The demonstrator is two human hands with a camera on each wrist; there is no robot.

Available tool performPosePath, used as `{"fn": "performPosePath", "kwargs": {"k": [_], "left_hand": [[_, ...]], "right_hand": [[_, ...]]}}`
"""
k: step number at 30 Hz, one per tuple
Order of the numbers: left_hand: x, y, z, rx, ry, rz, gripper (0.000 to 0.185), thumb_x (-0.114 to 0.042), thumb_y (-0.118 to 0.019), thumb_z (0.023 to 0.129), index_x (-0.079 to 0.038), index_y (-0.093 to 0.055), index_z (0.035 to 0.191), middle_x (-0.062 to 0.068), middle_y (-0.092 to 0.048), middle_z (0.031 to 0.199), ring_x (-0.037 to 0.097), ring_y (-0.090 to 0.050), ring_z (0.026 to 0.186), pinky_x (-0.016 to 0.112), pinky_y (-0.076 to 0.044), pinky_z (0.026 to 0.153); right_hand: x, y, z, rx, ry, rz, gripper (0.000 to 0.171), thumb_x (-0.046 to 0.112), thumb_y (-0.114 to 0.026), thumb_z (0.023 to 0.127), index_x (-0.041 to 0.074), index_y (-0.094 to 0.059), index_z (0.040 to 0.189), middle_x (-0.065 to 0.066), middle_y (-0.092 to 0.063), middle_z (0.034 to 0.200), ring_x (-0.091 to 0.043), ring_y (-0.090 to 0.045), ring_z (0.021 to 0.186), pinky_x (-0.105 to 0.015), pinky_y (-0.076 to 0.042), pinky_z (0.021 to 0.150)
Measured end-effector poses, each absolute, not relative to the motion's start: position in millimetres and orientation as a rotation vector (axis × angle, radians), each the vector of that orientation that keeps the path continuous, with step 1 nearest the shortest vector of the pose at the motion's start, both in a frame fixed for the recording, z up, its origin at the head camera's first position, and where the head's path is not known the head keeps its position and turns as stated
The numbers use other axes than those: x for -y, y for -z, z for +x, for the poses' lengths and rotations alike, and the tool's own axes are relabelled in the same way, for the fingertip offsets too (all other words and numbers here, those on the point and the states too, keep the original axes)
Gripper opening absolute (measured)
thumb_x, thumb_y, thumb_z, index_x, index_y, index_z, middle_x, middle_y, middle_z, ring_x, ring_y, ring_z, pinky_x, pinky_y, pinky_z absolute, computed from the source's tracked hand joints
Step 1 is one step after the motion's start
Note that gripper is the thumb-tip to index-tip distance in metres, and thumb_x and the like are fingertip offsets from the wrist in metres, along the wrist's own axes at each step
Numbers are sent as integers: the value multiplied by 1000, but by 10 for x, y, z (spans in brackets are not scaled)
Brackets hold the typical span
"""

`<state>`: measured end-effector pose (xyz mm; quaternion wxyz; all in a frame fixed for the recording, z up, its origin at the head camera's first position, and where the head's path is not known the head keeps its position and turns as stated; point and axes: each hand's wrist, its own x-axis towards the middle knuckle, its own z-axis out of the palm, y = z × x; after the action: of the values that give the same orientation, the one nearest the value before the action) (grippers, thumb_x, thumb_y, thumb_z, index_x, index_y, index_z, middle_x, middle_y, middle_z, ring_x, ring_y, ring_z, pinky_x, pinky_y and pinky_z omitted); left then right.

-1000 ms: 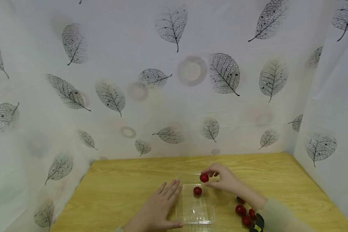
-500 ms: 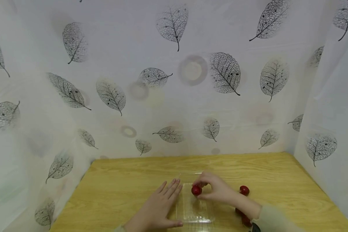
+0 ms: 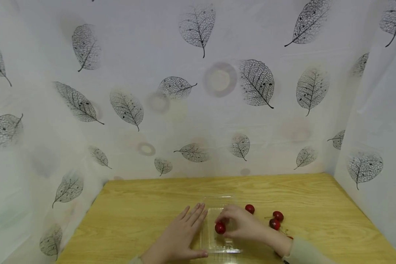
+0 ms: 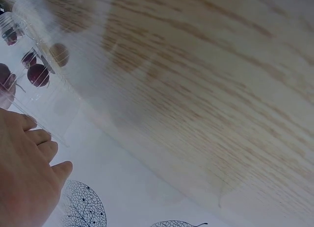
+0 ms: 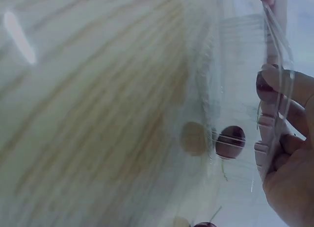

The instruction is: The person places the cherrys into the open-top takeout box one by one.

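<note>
My right hand (image 3: 242, 223) pinches a red cherry (image 3: 220, 228) between thumb and fingers, low over a clear plastic box (image 3: 225, 251). In the right wrist view that cherry (image 5: 265, 88) is at the fingertips, and another cherry (image 5: 230, 142) with a green stem shows through the clear plastic. My left hand (image 3: 182, 234) lies flat with straight fingers along the box's left side. The left wrist view shows this hand (image 4: 27, 163) with its fingertips at the plastic edge, and a dark red cherry (image 4: 38, 75) beyond.
A single cherry (image 3: 249, 209) sits right of the box, beyond my right hand. More cherries (image 3: 278, 216) with stems lie farther right, some partly behind my forearm. The wooden table (image 3: 135, 209) ends at a leaf-patterned white sheet (image 3: 191, 121).
My right hand has moved nearer and slightly left, carrying a cherry from the box's far right corner to over its middle. More cherries at right are uncovered. The left hand stays put.
</note>
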<state>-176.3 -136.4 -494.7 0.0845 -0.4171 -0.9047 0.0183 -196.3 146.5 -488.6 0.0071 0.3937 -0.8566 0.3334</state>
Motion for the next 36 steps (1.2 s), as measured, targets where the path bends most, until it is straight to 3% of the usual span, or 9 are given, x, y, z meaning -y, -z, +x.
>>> {"fn": "performPosePath", "kwargs": {"k": [12,22,36], "left_hand": [[1361,4940,-1767,2686,-88,-1245,111,-85,-46,94,-3,-30,167,14,-24,176,29,-30,163,49,-35,130],[1364,4941,-1760,2683,-57,-1252,110,-84,-48,94,-3,-32,166,16,-29,175,29,-32,162,49,-36,130],[1365,4942,-1763,2670,-71,-1250,112,-85,-49,93,-3,-31,166,17,-29,174,29,-32,162,49,-36,129]], "right_hand": [[-1387,4965,-1904,2743,-666,1204,37,24,-92,75,27,-79,109,21,-67,104,-2,-62,102,-37,-55,97],[-1389,4946,-1895,2741,-681,1210,36,21,-91,76,22,-80,110,17,-70,104,-3,-63,100,-35,-56,95],[-1490,4874,-1968,2562,-1054,1268,30,5,-87,83,11,-77,111,2,-74,102,-6,-66,93,-25,-61,84]]}}
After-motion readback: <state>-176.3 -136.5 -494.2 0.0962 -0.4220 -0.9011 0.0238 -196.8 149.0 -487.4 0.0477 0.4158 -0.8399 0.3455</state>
